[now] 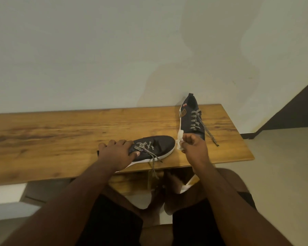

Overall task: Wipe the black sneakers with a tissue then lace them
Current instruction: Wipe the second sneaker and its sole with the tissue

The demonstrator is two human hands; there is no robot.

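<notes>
Black sneaker (155, 146) lies near the wooden table's (60, 139) front edge, toe right, my left hand (116, 153) pressing its heel end, fingers spread. Right hand (194, 145) pinches a crumpled white tissue (180, 142) by its toe. Second sneaker (192, 118) lies behind, laced.

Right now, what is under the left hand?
The left hand rests on the near sneaker, covering its heel end. The wooden table lies below. What the palm hides cannot be seen.

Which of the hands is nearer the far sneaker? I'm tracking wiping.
Right. The right hand, gripping the tissue, sits at the far sneaker's toe; the left hand rests on the near sneaker.
</notes>
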